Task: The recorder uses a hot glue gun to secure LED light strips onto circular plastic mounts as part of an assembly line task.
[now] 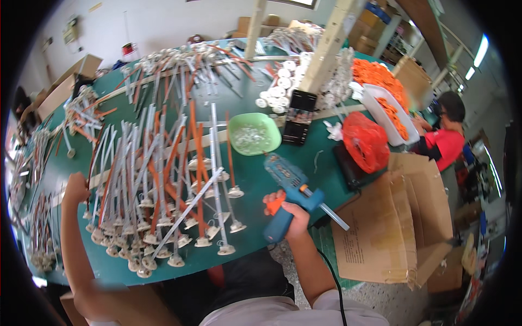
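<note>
My right hand (293,217) is wrapped round the handle of a blue hot glue gun (284,175), fingers at its orange trigger. A clear glue stick (333,216) sticks out of the gun's back, and its nozzle points away from me, near a light green bowl (253,130) holding small clear bits. At the left, my left hand (78,188) is closed at the edge of a big pile, its fingers on a thin brown strip (91,179). The pile is of long silver and orange strips (157,146) with round cream-coloured bases (144,261) toward me.
More strips lie along the far and left sides of the green table (255,217). A phone (299,117) leans by a post (328,49); white round parts (281,81), a red plastic bag (365,142) and an open cardboard box (375,223) are nearby. Another person (443,133) works at the right.
</note>
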Available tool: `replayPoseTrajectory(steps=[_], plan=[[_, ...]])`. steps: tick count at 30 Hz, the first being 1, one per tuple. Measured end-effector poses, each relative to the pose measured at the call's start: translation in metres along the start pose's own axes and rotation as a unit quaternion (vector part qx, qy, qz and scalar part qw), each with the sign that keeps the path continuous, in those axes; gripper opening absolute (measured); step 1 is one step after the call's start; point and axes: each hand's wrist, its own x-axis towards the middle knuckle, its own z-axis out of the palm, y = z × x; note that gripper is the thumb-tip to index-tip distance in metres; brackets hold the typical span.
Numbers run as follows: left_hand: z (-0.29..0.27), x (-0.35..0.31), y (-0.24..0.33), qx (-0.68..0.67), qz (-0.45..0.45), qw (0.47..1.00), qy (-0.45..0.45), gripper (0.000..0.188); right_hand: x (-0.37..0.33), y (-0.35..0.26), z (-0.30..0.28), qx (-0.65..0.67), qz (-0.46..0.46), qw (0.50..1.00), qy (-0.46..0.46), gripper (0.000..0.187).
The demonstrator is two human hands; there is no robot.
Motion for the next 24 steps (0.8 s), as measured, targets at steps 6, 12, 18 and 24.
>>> replayPoseTrajectory(steps=[6, 12, 18, 24], plan=[[-0.060, -0.076, 0.056, -0.445, 0.090, 0.861, 0.228, 0.026, -0.005, -0.003, 0.001, 0.007, -0.005, 1.000, -0.003, 0.026], [-0.106, -0.270, 0.211, -0.688, 0.229, 0.614, 0.312, 0.019, -0.001, -0.002, 0.002, -0.038, -0.005, 0.999, 0.007, 0.027], [-0.128, -0.317, 0.262, -0.844, 0.388, 0.345, -0.136, 0.034, -0.002, -0.013, -0.003, -0.047, -0.062, 0.997, -0.016, 0.029], [-0.148, -0.321, 0.314, -0.882, 0.310, 0.351, -0.056, 0.030, 0.001, -0.009, -0.008, -0.076, -0.053, 0.995, -0.034, 0.034]])
